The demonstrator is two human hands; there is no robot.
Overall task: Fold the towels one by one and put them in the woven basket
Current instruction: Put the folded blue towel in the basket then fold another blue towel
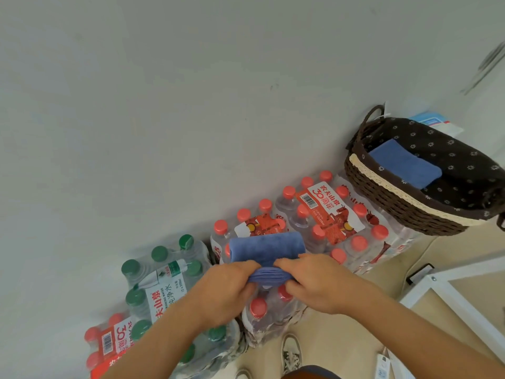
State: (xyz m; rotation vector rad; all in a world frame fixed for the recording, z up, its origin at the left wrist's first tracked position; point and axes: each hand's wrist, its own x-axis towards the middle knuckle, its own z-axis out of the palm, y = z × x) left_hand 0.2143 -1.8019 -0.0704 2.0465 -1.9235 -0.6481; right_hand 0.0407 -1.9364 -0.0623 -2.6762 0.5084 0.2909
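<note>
A blue towel (266, 248) lies folded over a pack of red-capped water bottles (325, 214), its near edge bunched up. My left hand (229, 289) and my right hand (314, 281) both grip that bunched edge, close together. At the upper right, a dark brown woven basket (393, 199) with a flowered dark lining stands on the bottle packs. Inside it lies another folded blue towel (404, 164).
A pack of green-capped bottles (164, 274) stands at the left, and another red-capped pack (109, 343) sits at the lower left. A pale wall (191, 119) rises behind them. A white frame (451, 294) and a power strip (382, 365) are on the beige floor at the right. My shoe (291, 351) shows below.
</note>
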